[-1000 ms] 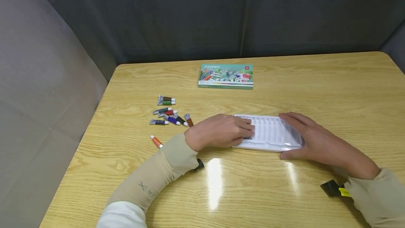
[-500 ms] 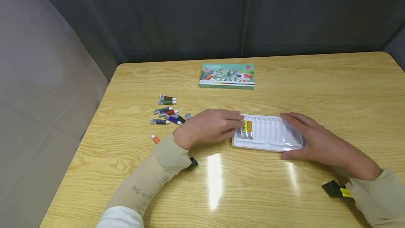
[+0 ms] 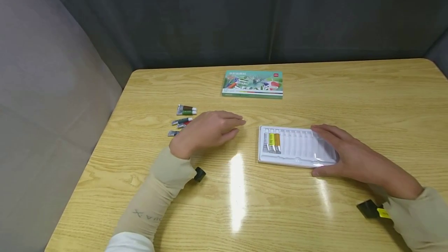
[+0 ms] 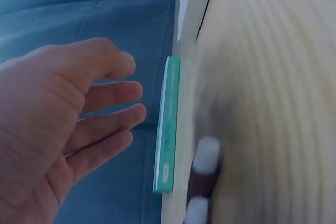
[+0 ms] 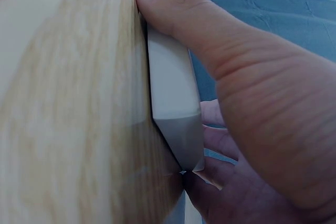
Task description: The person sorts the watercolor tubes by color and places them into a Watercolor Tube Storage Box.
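Note:
A white plastic tray (image 3: 295, 162) with slots lies on the table in the head view. Three paint tubes (image 3: 272, 143) sit side by side at its left end, one of them yellow and one ochre. My right hand (image 3: 344, 153) holds the tray's right end, thumb on the near side and fingers on the far side. Fingers loosely extended, my left hand (image 3: 210, 131) hovers left of the tray with nothing in it. Beneath and beyond it lie loose paint tubes, among them a brown tube (image 3: 188, 108) and a green tube (image 3: 188, 112); my hand hides others.
A teal printed paint box (image 3: 252, 84) lies flat toward the back of the wooden table (image 3: 350, 96). A dark curtain (image 3: 210, 18) hangs behind the table, and a grey cloth wall (image 3: 52, 108) stands at the left.
My left hand has left the tray and moved left over the loose tubes, uncovering the three tubes in the slots. My right hand keeps its hold on the tray.

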### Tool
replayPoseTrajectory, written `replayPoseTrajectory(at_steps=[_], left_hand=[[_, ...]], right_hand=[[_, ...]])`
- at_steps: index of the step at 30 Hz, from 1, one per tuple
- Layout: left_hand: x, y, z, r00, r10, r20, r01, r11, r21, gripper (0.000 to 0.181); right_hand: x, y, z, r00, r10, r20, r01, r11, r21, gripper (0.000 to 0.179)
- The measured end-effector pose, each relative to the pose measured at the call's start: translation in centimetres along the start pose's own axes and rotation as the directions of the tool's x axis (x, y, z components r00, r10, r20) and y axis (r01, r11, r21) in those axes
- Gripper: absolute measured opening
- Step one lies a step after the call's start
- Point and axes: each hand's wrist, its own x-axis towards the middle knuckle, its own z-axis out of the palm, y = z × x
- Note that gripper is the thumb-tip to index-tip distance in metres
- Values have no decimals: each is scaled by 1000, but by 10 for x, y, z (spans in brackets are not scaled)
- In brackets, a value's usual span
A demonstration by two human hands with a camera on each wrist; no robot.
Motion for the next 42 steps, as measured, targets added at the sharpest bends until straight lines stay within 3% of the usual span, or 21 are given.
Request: replayPoseTrajectory(at_steps=[5,14,25,33,42], left_hand=[[-8,-10,-7,997,-76,3,76,996,-37,32],[-18,-28,-10,990,-143,-13,142,988,-64,31],[-35,-46,-18,956,-290,39,292,953,-79,31],[-39,-50,-27,945,-322,54,326,939,-107,30],[-35,-50,-28,934,-343,101,354,927,-121,33]], right_hand=[[1,1,-1,1000,-3,-2,3,1000,0,124],[3,5,-1,1000,3,7,-3,1000,-2,125],[3,6,0,1000,-14,-3,14,1000,-22,125],[0,10,-3,1000,-12,-3,12,1000,-6,124],[-3,14,-3,1000,5,-3,-5,1000,-14,126]])
